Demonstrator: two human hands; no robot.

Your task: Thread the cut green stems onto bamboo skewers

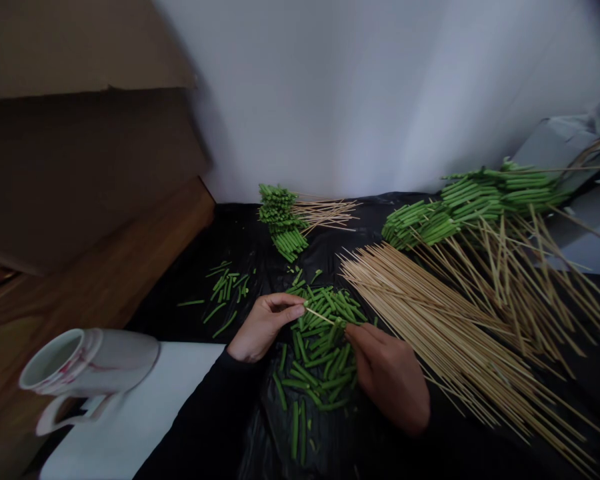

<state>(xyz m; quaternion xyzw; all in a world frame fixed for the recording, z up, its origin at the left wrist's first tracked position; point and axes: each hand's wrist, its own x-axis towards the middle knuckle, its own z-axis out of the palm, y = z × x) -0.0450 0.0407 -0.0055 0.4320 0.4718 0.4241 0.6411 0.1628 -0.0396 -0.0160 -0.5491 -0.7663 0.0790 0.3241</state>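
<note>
We hold a thin wooden skewer (pixel 320 315) between our two hands, above the near middle of the surface. Our left hand (pixel 267 328) has thumb and fingers pressed together, pinching the skewer's left end, where a small bit of green shows. Our right hand (pixel 393 380) is curled, its fingers pinching at the skewer's other end; a bit of green shows there too, and we cannot tell how much of it the fingers cover.

Below our hands, cut green stems (pixel 325 383) lie in a loose heap on black plastic sheeting (pixel 263 427). A smaller scatter of stems (pixel 226 288) lies to the left. On the far side, near the pale wall (pixel 300 100), sits a stack of threaded skewers (pixel 285 230), green ends left and bare sticks right. Just right of the heap we see a broad bundle of bare skewers (pixel 445 313), and beyond it, far right, a larger pile of green-laden skewers (pixel 473 207). At near left, a mug (pixel 115 360) rests on a white panel (pixel 180 373).
</note>
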